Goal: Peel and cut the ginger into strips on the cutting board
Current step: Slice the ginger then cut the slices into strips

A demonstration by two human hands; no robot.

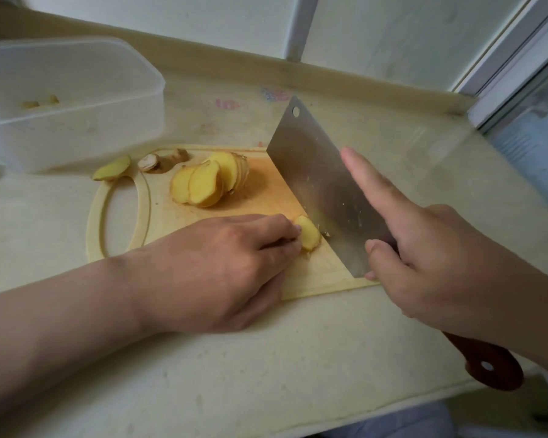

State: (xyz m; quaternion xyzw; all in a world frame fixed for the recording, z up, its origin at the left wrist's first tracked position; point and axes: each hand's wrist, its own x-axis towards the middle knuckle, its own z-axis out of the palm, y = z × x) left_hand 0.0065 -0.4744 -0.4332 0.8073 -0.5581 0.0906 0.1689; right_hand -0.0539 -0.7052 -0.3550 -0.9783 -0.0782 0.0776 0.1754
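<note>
1. Head view. Landmark: the pale yellow plastic cutting board with an oval handle cut-out (159, 213), lying flat on the cream speckled worktop (266, 358).
2. Right hand (431, 263): its grip is closed around the top of the handle of a broad rectangular steel cleaver with a dark red-brown handle (323, 191), index finger stretched along the blade's flat. The blade stands edge-down across the board's right portion.
3. Left hand (228, 267): rests on the board's near edge, fingers curled, its grip pinching a small peeled yellow ginger piece (309, 232) that touches the blade's left face.
4. A fanned stack of peeled yellow ginger slices (206, 181) lies at the board's middle, apart from the blade.
5. Brown knobbly ginger offcuts (162, 161) sit at the board's far edge by the handle cut-out; a yellow skin-edged ginger slab (113, 169) lies across the board's far left corner.
6. A translucent white rectangular plastic tub (76, 121) stands on the worktop beyond the board's far left, with small yellowish bits inside, blurred.
</note>
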